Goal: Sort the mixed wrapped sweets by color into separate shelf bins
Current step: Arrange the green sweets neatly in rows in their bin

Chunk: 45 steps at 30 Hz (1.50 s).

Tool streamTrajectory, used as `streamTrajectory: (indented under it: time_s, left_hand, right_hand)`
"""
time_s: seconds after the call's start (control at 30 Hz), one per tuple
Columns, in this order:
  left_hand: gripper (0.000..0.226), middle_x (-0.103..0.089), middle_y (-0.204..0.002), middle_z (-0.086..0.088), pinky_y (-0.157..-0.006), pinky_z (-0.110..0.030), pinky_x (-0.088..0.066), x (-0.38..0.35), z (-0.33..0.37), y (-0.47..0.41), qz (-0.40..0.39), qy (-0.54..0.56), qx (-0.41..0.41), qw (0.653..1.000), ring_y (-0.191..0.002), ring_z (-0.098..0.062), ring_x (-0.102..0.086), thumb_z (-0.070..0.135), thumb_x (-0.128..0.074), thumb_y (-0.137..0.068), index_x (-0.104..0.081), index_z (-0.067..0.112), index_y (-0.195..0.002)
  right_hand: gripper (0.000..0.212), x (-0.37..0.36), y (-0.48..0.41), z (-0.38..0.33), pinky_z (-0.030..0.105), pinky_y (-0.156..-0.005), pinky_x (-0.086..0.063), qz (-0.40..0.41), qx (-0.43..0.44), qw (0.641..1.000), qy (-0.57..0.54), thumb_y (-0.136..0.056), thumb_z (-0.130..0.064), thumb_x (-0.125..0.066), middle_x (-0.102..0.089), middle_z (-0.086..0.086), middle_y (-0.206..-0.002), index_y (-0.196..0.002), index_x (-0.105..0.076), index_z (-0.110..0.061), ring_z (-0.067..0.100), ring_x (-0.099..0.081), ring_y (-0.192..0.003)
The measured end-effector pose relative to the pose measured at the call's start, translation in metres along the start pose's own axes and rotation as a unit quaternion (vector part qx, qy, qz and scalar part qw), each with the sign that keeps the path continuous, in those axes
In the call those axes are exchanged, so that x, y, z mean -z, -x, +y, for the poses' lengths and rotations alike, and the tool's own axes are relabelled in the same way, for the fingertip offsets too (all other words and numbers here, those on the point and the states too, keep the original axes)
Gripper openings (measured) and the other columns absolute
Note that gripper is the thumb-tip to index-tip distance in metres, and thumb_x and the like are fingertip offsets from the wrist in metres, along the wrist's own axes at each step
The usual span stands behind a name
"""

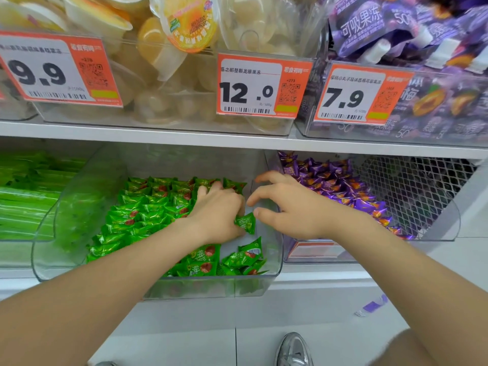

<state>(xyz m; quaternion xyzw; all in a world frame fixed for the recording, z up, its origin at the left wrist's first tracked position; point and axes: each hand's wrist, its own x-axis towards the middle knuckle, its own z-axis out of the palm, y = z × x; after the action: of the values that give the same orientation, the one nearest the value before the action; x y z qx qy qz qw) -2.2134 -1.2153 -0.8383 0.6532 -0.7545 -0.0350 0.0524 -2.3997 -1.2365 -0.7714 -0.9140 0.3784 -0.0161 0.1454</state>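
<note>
At right wall of green bin (274, 252), left hand (219, 212) pinches one green sweet (245, 223). Right hand (287, 207) hovers just beside, fingers spread, holding nothing. Risk: slick, crinkly foil slips and the pillow-shaped sweet falls over the wall among purple sweets (338, 186) next door. Bins are clear hard plastic w/ rounded rims.

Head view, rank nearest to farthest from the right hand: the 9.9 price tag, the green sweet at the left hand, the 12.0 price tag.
From the right hand:
1. green sweet: just left of the thumb, pinched by the left hand.
2. 12.0 price tag: on the upper shelf, above the hand.
3. 9.9 price tag: on the upper shelf, far left.
</note>
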Motion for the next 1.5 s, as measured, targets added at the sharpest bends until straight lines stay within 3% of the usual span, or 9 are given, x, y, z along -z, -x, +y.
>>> streamTrajectory:
  time_s: [0.07, 0.2, 0.33, 0.53, 0.67, 0.83, 1.03, 1.23, 1.5]
  left_hand:
    - [0.035, -0.06, -0.094, 0.011, -0.076, -0.034, -0.042, 0.01, -0.007, 0.005, 0.018, 0.143, 0.006, 0.989, -0.096, -0.017, -0.059, 0.039, -0.087, -0.073, -0.058, 0.03, -0.09]
    - [0.045, -0.072, -0.089, 0.004, -0.054, -0.023, -0.042, 0.038, -0.017, 0.027, -0.006, 0.338, 0.022, 0.941, -0.052, 0.001, -0.053, 0.028, -0.1, -0.064, -0.065, 0.028, -0.092]
    - [0.048, -0.073, -0.075, 0.001, -0.057, -0.022, -0.048, 0.055, -0.02, 0.043, 0.023, 0.39, 0.046, 0.919, -0.054, -0.01, -0.057, 0.03, -0.104, -0.056, -0.069, 0.024, -0.088]
    - [0.033, -0.077, -0.091, -0.01, -0.078, -0.046, -0.065, 0.06, -0.025, 0.056, -0.035, 0.451, 0.041, 0.891, -0.077, -0.034, -0.078, 0.018, -0.097, -0.07, -0.073, 0.014, -0.093]
    - [0.032, -0.072, -0.098, -0.006, -0.068, -0.039, -0.062, 0.058, -0.023, 0.058, -0.049, 0.421, 0.045, 0.905, -0.069, -0.025, -0.078, 0.014, -0.094, -0.074, -0.068, 0.011, -0.093]
    - [0.03, -0.072, -0.097, -0.006, -0.071, -0.04, -0.062, 0.056, -0.035, 0.05, -0.061, 0.389, 0.063, 0.917, -0.07, -0.023, -0.078, 0.018, -0.093, -0.077, -0.067, 0.014, -0.092]
    - [0.026, -0.073, -0.09, 0.013, -0.076, -0.021, -0.053, 0.034, -0.035, 0.022, 0.01, 0.295, 0.074, 0.952, -0.077, 0.002, -0.067, 0.035, -0.091, -0.077, -0.077, 0.033, -0.098]
    - [0.032, -0.068, -0.099, 0.016, -0.11, -0.053, -0.036, 0.013, -0.022, -0.007, 0.037, 0.158, 0.078, 0.984, -0.108, -0.02, -0.058, 0.052, -0.084, -0.08, -0.076, 0.041, -0.108]
    - [0.026, -0.062, -0.116, 0.007, -0.109, -0.054, -0.028, 0.002, -0.016, -0.015, 0.017, 0.003, 0.105, 0.994, -0.123, -0.028, -0.052, 0.046, -0.082, -0.079, -0.075, 0.039, -0.103]
  right_hand:
    - [0.036, 0.001, -0.001, 0.001, 0.052, -0.116, -0.033, 0.016, -0.007, 1.0, 0.017, -0.094, -0.052, -0.053, -0.049, -0.004, -0.145, -0.125, -0.068, -0.039, 0.027, -0.043, -0.137]
    - [0.038, 0.003, 0.0, -0.004, 0.05, -0.109, -0.023, 0.046, -0.013, 0.998, 0.051, -0.096, -0.063, -0.056, -0.064, -0.022, -0.121, -0.129, -0.062, -0.046, 0.022, -0.045, -0.126]
    - [0.028, -0.001, 0.001, -0.012, 0.053, -0.109, -0.021, 0.099, -0.003, 0.994, 0.042, -0.097, -0.065, -0.053, -0.068, -0.022, -0.104, -0.117, -0.067, -0.052, 0.024, -0.052, -0.116]
    - [0.023, -0.006, 0.002, -0.024, 0.046, -0.105, -0.016, 0.118, -0.015, 0.989, 0.082, -0.092, -0.059, -0.062, -0.067, -0.014, -0.121, -0.107, -0.074, -0.045, 0.03, -0.046, -0.119]
    - [0.042, -0.015, 0.002, -0.031, 0.054, -0.114, -0.011, 0.103, -0.012, 0.984, 0.145, -0.09, -0.061, -0.055, -0.064, -0.013, -0.131, -0.123, -0.068, -0.041, 0.038, -0.044, -0.127]
    - [0.031, -0.016, -0.003, -0.026, 0.056, -0.118, -0.015, 0.125, 0.021, 0.98, 0.155, -0.092, -0.053, -0.061, -0.05, 0.002, -0.144, -0.118, -0.072, -0.042, 0.034, -0.031, -0.14]
    - [0.037, -0.008, -0.022, 0.005, 0.037, -0.107, -0.027, 0.187, -0.047, 0.98, 0.041, -0.091, -0.043, -0.053, -0.057, -0.004, -0.107, -0.124, -0.07, -0.038, 0.03, -0.045, -0.128]
    - [0.028, -0.009, -0.028, 0.011, 0.035, -0.083, -0.047, 0.205, -0.015, 0.979, -0.009, -0.092, -0.029, -0.065, -0.04, -0.025, -0.073, -0.117, -0.077, -0.028, 0.022, -0.06, -0.096]
    - [0.029, -0.009, -0.028, 0.016, 0.031, -0.074, -0.041, 0.211, 0.0, 0.977, -0.031, -0.089, -0.035, -0.059, -0.044, -0.02, -0.065, -0.109, -0.078, -0.029, 0.014, -0.05, -0.079]
